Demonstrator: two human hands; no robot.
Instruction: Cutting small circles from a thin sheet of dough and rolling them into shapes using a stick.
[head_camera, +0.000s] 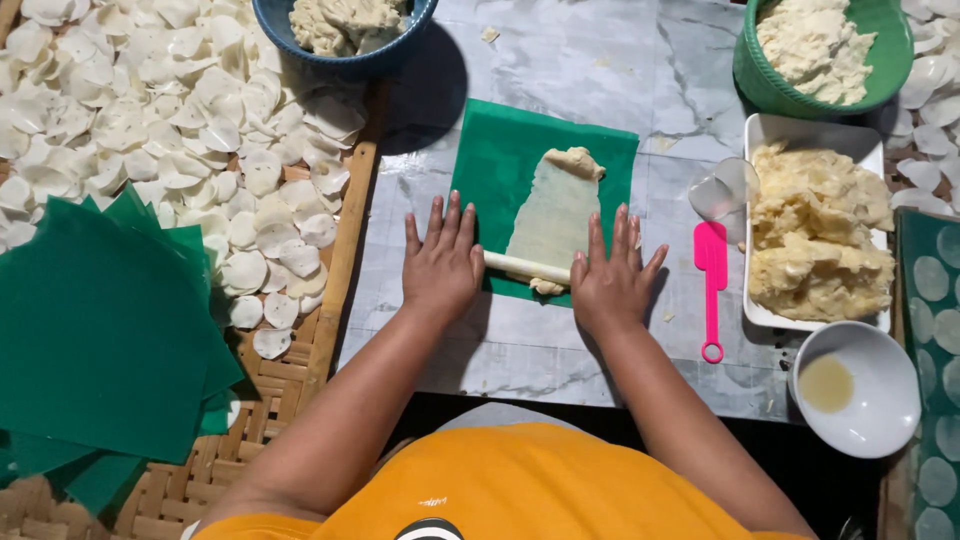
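Both palms are down flat, fingers spread: the left hand (442, 262) and right hand (610, 278) press on the two ends of a thin pale rolling pin (526, 267) that lies crosswise between them, neither hand curled round it. Just beyond the pin, a smooth, thin strip of dough (556, 212) stretches away over a glossy green plastic sheet (493, 170) on the marbled table (620, 80). Farther right lies a pink plastic spatula (711, 285).
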